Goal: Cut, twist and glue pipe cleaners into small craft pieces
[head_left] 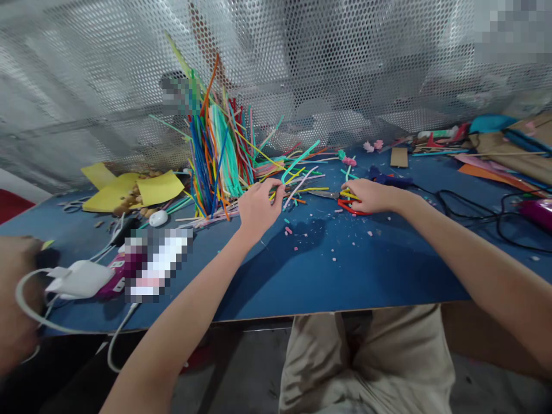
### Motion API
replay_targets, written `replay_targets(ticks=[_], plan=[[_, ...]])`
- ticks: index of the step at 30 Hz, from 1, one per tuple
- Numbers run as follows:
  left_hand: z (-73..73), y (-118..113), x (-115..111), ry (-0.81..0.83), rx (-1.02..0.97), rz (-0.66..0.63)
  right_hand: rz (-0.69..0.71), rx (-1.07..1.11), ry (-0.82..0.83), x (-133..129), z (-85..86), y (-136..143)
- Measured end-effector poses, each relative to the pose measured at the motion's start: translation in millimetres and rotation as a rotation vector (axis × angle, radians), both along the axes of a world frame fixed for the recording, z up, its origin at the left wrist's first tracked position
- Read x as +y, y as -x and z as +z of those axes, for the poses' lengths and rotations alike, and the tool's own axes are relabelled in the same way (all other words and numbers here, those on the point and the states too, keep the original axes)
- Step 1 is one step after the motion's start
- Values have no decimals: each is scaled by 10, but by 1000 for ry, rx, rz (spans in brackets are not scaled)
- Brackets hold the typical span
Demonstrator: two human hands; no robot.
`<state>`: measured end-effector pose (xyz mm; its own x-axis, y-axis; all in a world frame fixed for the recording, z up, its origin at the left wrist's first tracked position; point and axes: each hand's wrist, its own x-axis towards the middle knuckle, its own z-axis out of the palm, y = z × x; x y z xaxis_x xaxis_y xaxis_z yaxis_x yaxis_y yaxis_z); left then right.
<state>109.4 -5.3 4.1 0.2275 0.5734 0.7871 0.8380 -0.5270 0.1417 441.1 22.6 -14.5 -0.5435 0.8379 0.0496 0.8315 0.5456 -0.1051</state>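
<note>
While the left hand (260, 210) pinches the green stem (302, 158) between thumb and index finger, its free length runs off toward 1 o'clock (12 = away from the wearer), above the blue table (297, 287). Stem reads as near weightless. Probably fuzzy outside with a thin wire core: soft on the surface, bends easily, holds a bend. Slip risk low, breakage unlikely; main risk is kinking it or flattening the pile. Best hold: light fingertip pinch close to the near end. Mid-length grip would likely fold it.

Right hand (371, 195) is at 3 o'clock from the left, fingers curled over the red-handled scissors (353, 210). Can't tell if it's actually gripping them or has fingers in the loops. Blades point to 9. Scissors likely stiff and the heavier item; handles are the place to hold, keep skin off the edges.

Further out from the left hand: stem bundle (224, 155) upright at 10, loose stems beside its base; pink scrap (288, 230) at 4, yellow paper (160, 187) at 9, white charger (86, 279) at 8. Blue glue gun (390, 180) lies just beyond the right hand, around 1 from it.
</note>
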Motion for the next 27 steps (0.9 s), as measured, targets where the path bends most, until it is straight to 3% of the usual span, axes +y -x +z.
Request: replay_targets(ticks=[5,12,15,17,20,23,27], plan=[[13,4,-16,-12,9,-10,-143,-28,112,-4,97,9],[20,53,20,-8,14,-39,-305,-14,-74,-47,144,-78],[36,67,22,3,-2,-61,-380,180,4,-138,196,-47],[54,70,12,8,-17,-70,-338,390,143,-218,233,0],[81,78,2,-18,-41,-83,-133,585,329,-332,287,82],[97,99,8,-62,-64,-108,9,659,414,-419,325,148],[108,119,-4,-116,-73,-151,53,667,514,-500,343,224]])
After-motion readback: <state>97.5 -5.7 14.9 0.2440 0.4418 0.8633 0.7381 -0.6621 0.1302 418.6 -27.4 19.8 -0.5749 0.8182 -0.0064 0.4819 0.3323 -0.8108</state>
